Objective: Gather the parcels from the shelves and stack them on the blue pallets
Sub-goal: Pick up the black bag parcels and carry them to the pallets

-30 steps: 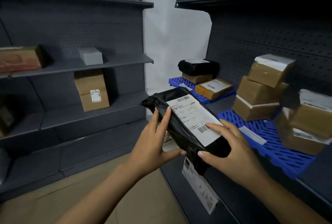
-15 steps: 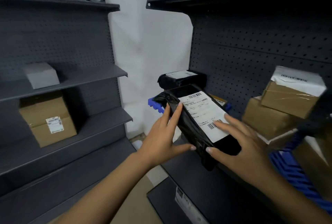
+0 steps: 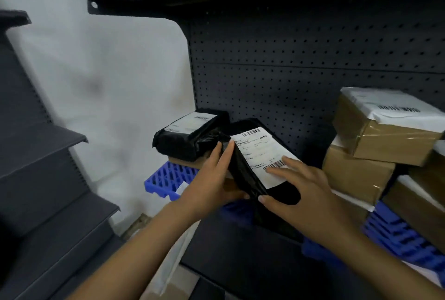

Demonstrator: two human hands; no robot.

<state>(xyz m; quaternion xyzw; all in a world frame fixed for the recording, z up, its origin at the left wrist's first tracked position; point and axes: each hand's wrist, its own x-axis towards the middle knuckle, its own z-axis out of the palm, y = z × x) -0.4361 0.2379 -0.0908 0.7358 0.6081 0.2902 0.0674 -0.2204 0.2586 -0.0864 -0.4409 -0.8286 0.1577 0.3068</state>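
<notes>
A person's left hand (image 3: 212, 179) and right hand (image 3: 303, 193) clasp a black parcel (image 3: 252, 169) between them, above the left blue pallet (image 3: 166, 179) on the shelf (image 3: 240, 258). It looks best lowered flat, label upward, beside the other black parcel (image 3: 190, 136).

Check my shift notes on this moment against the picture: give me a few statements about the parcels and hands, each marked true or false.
1. Both hands hold a black parcel with a white label. True.
2. The right hand hangs free of the parcel. False: its fingers lie on the label.
3. A second black parcel sits behind the left hand. True.
4. The pallet under it is red. False: blue.
5. Brown boxes are stacked at the right. True.
</notes>
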